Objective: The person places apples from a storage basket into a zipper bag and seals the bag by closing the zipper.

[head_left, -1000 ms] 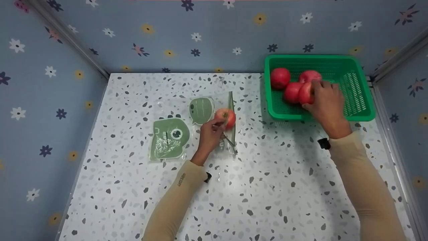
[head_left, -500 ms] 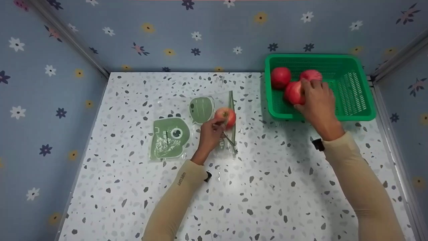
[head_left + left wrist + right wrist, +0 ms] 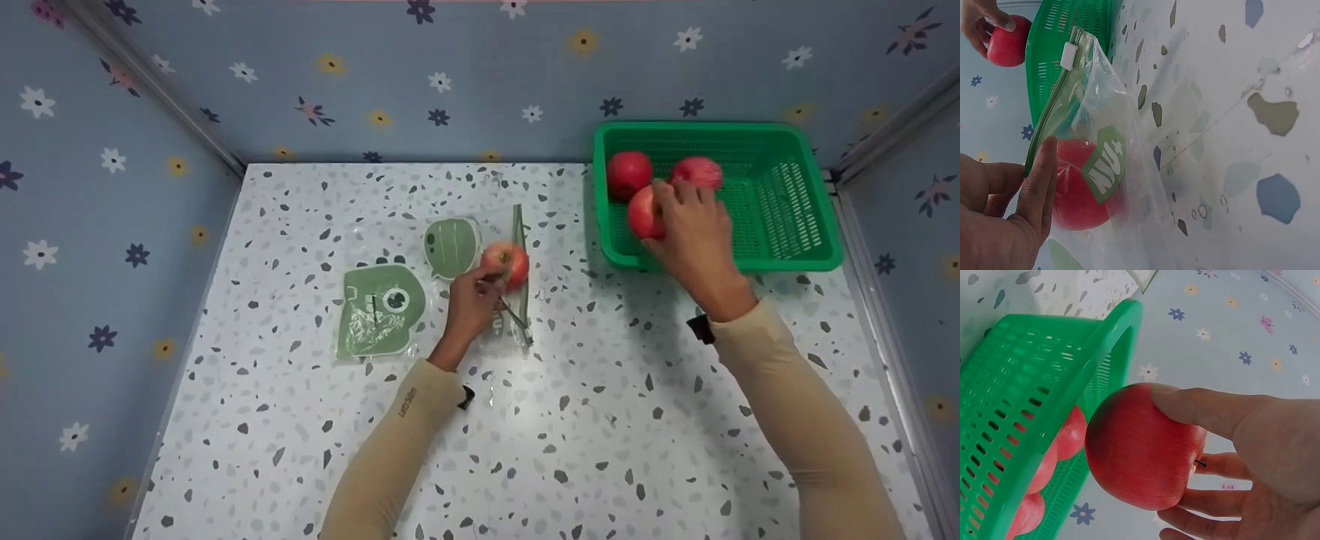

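Note:
A clear zip bag point(image 3: 420, 292) with green prints lies on the speckled table. Its opening faces right and holds a red apple point(image 3: 508, 264) point(image 3: 1081, 194). My left hand point(image 3: 491, 283) point(image 3: 1044, 163) pinches the green zipper edge and keeps the mouth lifted. My right hand point(image 3: 664, 217) point(image 3: 1185, 455) grips a second red apple point(image 3: 642, 213) point(image 3: 1140, 444), raised over the near left part of the green basket point(image 3: 795, 262) point(image 3: 1044, 382). Two more apples point(image 3: 628, 174) point(image 3: 697, 171) rest inside the basket.
The basket stands at the table's back right corner against blue flowered walls point(image 3: 450, 82), which enclose the table on three sides. Bare speckled tabletop point(image 3: 600, 420) spreads between the bag and the basket and along the front.
My right hand has lifted one apple off the pile and carried it leftward toward the basket's near left rim. The left hand and the bag have stayed put.

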{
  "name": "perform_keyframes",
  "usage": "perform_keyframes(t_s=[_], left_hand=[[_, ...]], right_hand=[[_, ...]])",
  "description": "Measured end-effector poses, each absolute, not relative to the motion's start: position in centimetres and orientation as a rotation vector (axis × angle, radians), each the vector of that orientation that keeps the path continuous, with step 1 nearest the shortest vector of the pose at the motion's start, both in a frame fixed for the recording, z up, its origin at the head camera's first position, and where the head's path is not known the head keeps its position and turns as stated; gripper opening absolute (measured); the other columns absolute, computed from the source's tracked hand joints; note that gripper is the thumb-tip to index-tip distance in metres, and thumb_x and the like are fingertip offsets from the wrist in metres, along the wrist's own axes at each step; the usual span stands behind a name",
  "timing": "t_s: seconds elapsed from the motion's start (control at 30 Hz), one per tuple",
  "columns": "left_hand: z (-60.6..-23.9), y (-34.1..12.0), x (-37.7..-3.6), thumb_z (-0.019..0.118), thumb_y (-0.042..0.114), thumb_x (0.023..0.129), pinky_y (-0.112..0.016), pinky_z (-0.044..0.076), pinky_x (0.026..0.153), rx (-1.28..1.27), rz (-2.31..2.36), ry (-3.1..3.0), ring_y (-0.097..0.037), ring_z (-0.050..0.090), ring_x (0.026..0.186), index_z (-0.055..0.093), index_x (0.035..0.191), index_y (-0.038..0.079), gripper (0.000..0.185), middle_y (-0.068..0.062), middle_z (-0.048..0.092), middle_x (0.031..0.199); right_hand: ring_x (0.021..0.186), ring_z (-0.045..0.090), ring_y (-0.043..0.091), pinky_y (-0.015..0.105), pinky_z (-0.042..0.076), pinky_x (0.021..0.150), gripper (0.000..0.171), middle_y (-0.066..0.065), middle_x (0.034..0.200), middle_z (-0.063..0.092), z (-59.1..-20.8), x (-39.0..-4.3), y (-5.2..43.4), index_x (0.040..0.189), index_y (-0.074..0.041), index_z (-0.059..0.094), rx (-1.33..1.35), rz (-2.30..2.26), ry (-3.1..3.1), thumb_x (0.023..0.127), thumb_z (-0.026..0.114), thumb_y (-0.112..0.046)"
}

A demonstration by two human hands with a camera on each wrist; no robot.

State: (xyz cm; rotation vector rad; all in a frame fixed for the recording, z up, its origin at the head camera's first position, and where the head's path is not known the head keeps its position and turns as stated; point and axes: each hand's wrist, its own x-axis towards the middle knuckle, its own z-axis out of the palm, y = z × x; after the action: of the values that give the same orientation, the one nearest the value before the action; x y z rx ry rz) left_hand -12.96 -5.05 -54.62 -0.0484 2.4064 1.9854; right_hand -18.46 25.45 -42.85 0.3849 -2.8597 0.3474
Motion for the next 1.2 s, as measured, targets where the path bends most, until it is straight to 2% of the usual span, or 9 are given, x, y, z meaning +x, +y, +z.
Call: perform_keyframes(t_s=[0.13,0.4,0.6,0.77,0.97,1.03,1.2], left_hand=[[-54.6,-5.0,-13.0,0.063,-0.003,0.099,-0.027,0.063,0.066,-0.051,1.978,2.41,-0.038,0.073,0.088,0.073,0.119,-0.006,0.022,-0.023,0.071,0.104],[-54.6,-5.0,-12.8,0.063,0.001,0.1,-0.023,0.06,0.067,-0.048,1.885,2.501,-0.023,0.071,0.088,0.074,0.12,-0.002,0.023,-0.019,0.073,0.109],[-54.6,-4.9,-12.9,0.063,0.0,0.099,-0.023,0.06,0.066,-0.055,1.894,2.494,-0.027,0.072,0.09,0.074,0.12,-0.002,0.023,-0.02,0.074,0.109],[-54.6,-4.9,-12.9,0.063,0.0,0.099,-0.022,0.06,0.066,-0.054,1.897,2.489,-0.03,0.073,0.089,0.074,0.12,-0.003,0.024,-0.021,0.074,0.108],[-54.8,-4.9,-12.9,0.064,-0.001,0.098,-0.02,0.059,0.065,-0.073,1.904,2.487,-0.019,0.069,0.083,0.074,0.12,-0.004,0.024,-0.021,0.073,0.107],[-54.9,-4.9,-13.0,0.063,-0.002,0.097,-0.02,0.058,0.065,-0.072,1.908,2.49,-0.016,0.068,0.082,0.074,0.119,-0.004,0.024,-0.021,0.073,0.106],[-54.9,-4.9,-12.9,0.064,0.0,0.098,-0.022,0.059,0.066,-0.074,1.886,2.499,-0.02,0.07,0.085,0.075,0.118,-0.002,0.023,-0.02,0.073,0.106]], right_hand=[[0.12,0.053,0.051,0.07,0.05,0.088,0.073,0.031,0.133,0.059,-42.7,-18.3,25.0,0.141,0.002,0.054,0.403,0.332,-2.85,0.078,0.09,-0.009],[0.117,0.056,0.051,0.066,0.052,0.09,0.074,0.03,0.132,0.061,-42.6,-17.9,23.9,0.14,0.002,0.056,0.457,0.338,-2.804,0.077,0.092,-0.01],[0.123,0.055,0.049,0.065,0.052,0.096,0.075,0.028,0.134,0.06,-42.7,-17.5,22.8,0.141,0.0,0.055,0.496,0.341,-2.807,0.078,0.092,-0.013],[0.121,0.057,0.047,0.062,0.052,0.099,0.074,0.026,0.133,0.061,-42.8,-17.1,21.7,0.142,-0.001,0.055,0.532,0.345,-2.805,0.078,0.09,-0.011],[0.112,0.06,0.045,0.057,0.055,0.092,0.065,0.024,0.126,0.064,-43.7,-16.7,20.3,0.133,-0.002,0.057,0.597,0.316,-2.734,0.078,0.09,-0.014],[0.113,0.06,0.044,0.057,0.055,0.091,0.068,0.023,0.126,0.063,-43.9,-16.6,19.9,0.132,-0.002,0.056,0.612,0.303,-2.738,0.076,0.093,-0.017],[0.119,0.058,0.042,0.056,0.055,0.093,0.076,0.022,0.131,0.062,-44.1,-16.1,19.0,0.136,-0.005,0.054,0.626,0.278,-2.816,0.074,0.096,-0.021]])
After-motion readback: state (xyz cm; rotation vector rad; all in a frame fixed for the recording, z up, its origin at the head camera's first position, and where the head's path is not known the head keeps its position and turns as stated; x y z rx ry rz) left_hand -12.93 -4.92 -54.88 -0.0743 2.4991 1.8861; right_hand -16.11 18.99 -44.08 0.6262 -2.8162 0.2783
